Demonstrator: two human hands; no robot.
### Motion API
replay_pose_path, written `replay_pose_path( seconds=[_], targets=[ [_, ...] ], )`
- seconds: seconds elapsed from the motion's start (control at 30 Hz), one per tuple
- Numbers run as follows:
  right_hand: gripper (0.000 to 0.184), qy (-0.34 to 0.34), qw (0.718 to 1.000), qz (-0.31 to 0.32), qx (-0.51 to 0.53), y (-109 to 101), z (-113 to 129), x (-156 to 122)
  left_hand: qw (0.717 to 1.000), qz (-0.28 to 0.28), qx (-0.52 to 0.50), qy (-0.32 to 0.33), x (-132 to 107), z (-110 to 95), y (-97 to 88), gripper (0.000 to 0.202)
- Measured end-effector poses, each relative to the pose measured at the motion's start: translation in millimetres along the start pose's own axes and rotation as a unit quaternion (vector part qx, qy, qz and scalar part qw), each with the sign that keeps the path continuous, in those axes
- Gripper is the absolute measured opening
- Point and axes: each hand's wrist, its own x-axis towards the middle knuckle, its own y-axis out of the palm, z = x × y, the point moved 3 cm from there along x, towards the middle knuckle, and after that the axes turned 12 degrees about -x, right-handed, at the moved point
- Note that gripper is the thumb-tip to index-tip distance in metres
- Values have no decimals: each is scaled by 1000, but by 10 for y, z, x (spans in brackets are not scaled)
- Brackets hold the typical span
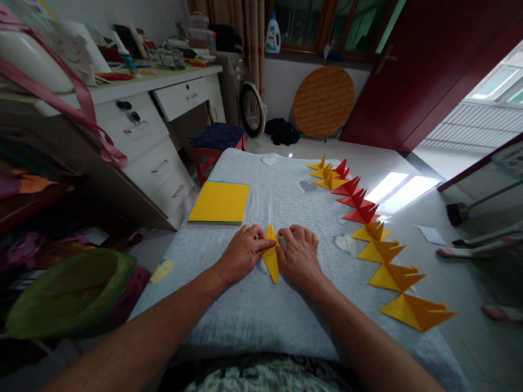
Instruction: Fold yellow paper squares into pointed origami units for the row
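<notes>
A narrow yellow diamond of folded origami paper (271,260) lies on the cloth in front of me, its long points facing away from and toward my body. My left hand (245,253) is closed on its left side, thumb and forefinger pressing across the paper. On the other side, my right hand (300,256) has curled fingers resting on the cloth, with the thumb against the paper's right edge. Beyond my left hand is a stack of square paper (220,201), yellow on top with bluish edges below.
Yellow folded paper pieces (394,277) and red ones (359,204) line the table's right side. Pale patterned cloth (229,332) covers the table. A stool (216,136) stands past its far left corner; a green-rimmed basket (69,294) is at left. A white desk (143,136) stands behind.
</notes>
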Motion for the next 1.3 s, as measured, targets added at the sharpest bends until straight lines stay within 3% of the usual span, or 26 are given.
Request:
replay_pose_path(
  seconds=[0.2,0.37,0.47,0.57,0.7,0.83,0.97,1.3],
  targets=[
    [43,1,1000,1,9,71,-89,-4,999,13,-34,-25,25,37,-52,29],
    [40,4,998,-40,55,31,-123,-40,996,-16,-81,-32,12,19,-96,49],
    [33,-83,987,-66,122,-56,-82,-84,994,-38,-99,-28,9,20,-107,52],
    [26,-175,973,-28,149,-102,-16,-124,994,-45,-96,-9,27,25,-118,42],
    [27,-174,976,6,133,-97,1,-126,998,-18,-30,48,25,-14,-136,11],
    [31,-170,975,9,145,-78,-22,-108,988,52,95,107,-65,-124,-127,20],
    [37,-169,971,4,167,-54,-61,-95,973,82,184,110,-143,-208,-145,27],
    [37,-164,972,-1,166,-51,-105,-75,971,83,195,109,-172,-227,-220,13]
  ],
)
